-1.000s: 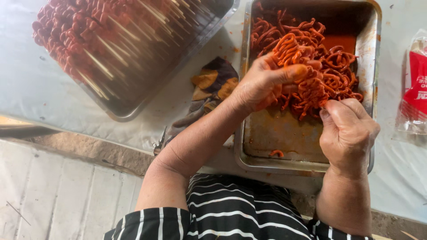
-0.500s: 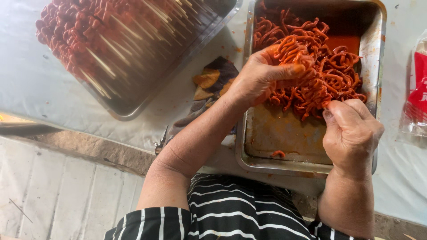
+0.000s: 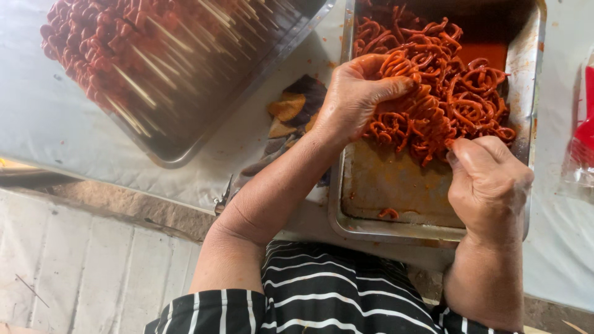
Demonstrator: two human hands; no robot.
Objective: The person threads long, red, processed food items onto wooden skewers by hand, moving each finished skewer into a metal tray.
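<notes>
Head view: left hand (image 3: 356,93) clamps fingers on a red strip clump (image 3: 433,93), steadying it, while right hand (image 3: 489,179) pinches one strand at its fingertips.

Bare tray floor (image 3: 396,185) lies open (near end); orange strips (image 3: 445,93) crowd beyond.

The rectangular steel tray of orange-red marinated curled strips (image 3: 526,93) runs off the top edge of the frame, so its far end is unseen. The left hand (image 3: 359,93) covers part of the heap, and its fingertips are buried among the strips. The right hand (image 3: 492,182) hides the tray's lower right rim. The second steel tray of red skewered pieces (image 3: 185,142) at upper left is cut by the top edge. At the right edge, a red-and-clear plastic packet (image 3: 581,142) shows only partly and blurred. A dark crumpled cloth (image 3: 297,111) lies half hidden behind the left forearm.
</notes>
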